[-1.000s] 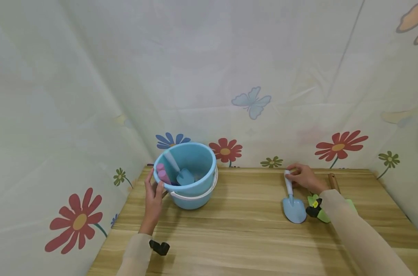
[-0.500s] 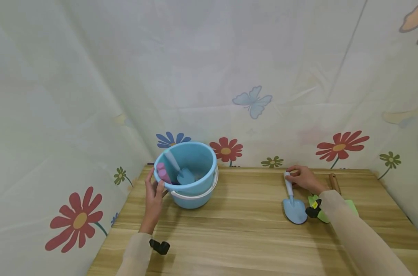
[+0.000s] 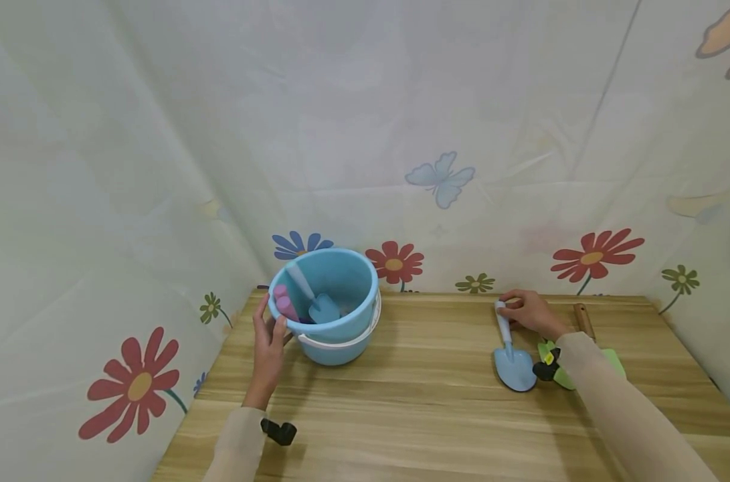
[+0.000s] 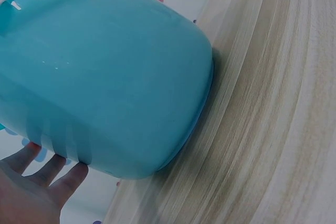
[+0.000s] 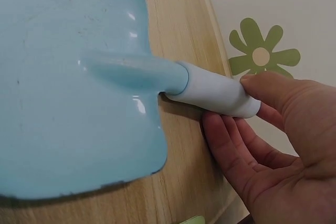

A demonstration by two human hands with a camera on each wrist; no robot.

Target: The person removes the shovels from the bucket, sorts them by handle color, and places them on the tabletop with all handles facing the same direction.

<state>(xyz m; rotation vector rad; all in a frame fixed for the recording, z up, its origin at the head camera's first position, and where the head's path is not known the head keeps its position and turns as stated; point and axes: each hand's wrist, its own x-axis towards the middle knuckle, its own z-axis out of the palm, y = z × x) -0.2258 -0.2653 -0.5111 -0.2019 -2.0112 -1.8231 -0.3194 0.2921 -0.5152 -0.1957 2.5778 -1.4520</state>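
Note:
My left hand [image 3: 269, 348] rests against the left side of a light blue bucket [image 3: 340, 353], thumb near the rim; in the left wrist view its fingertips touch the bucket wall. The bucket stands upright with its white handle [image 3: 340, 345] hanging down in front. Inside lean a small blue trowel [image 3: 324, 309] and pink pieces [image 3: 285, 304]. At the right, my right hand [image 3: 532, 313] pinches the pale grip end of another blue trowel [image 5: 68, 124] between thumb and fingers. Its chipped blade [image 3: 515, 369] lies close over the table, pointing toward me.
Right of the trowel lies a green tool [image 3: 613, 361] with a wooden handle [image 3: 583, 320], partly behind my right sleeve. The wooden table [image 3: 413, 402] ends at a flowered cloth backdrop [image 3: 365, 134] behind and at both sides.

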